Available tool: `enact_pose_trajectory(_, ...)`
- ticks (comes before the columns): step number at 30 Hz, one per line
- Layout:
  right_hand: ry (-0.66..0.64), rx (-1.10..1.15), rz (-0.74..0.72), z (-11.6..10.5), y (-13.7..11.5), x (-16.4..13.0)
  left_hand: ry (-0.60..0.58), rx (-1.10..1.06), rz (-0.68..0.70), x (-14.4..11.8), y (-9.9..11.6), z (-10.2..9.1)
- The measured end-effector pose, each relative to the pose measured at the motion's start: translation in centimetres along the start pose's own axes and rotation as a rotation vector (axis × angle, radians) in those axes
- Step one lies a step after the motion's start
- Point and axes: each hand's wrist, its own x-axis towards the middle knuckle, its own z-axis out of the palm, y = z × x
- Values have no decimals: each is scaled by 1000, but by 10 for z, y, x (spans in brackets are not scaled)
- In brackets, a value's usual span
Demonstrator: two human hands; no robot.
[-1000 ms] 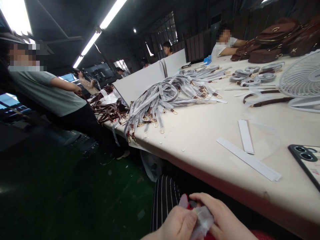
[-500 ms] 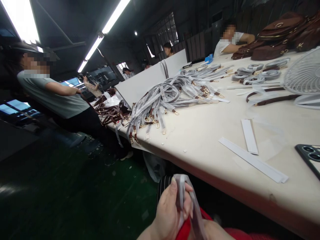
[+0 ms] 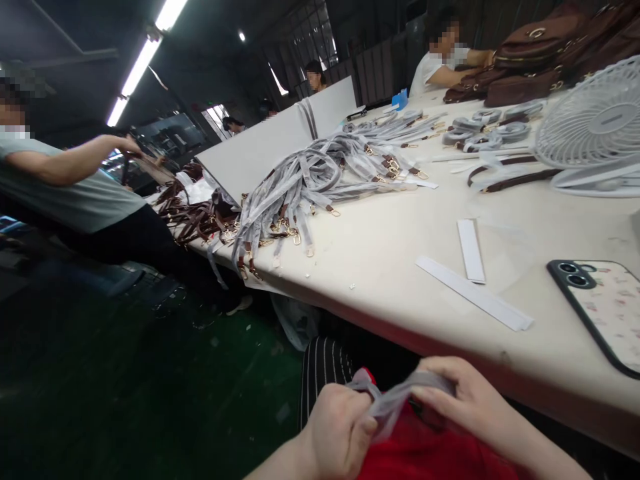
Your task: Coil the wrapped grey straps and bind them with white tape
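Left hand point(image 3: 340, 430) and right hand point(image 3: 463, 400) both grip a plastic-wrapped strap point(image 3: 395, 397); no writing legible

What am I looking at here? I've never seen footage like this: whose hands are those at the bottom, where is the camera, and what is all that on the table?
The camera sits on a person's head and looks forward and down, so the two bare hands at the bottom edge are that person's own. The left hand and the right hand pinch a thin grey wrapping strip between them, over the lap, below the table's edge.

On the long pale table lie a big heap of grey-wrapped straps with gold clasps, two loose white strips, a phone in a patterned case lying camera side up, and a white fan. Brown bags are stacked at the far end.

Other people work nearby: one standing on the left in a grey-green shirt, others seated at the far end.
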Motion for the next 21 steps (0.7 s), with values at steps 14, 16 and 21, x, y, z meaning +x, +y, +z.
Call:
enact_pose_trajectory(14,-39,-186,-163,48,19,16,49,-976,-613,0,17,-7)
enact_pose_trajectory(16,-74,-168,-158,49,22,19,177,-1091,-640,-3,13,-12)
enact_pose_trajectory(21,-102,-112,-161,54,31,22,440,-1368,-642,-1,7,-37)
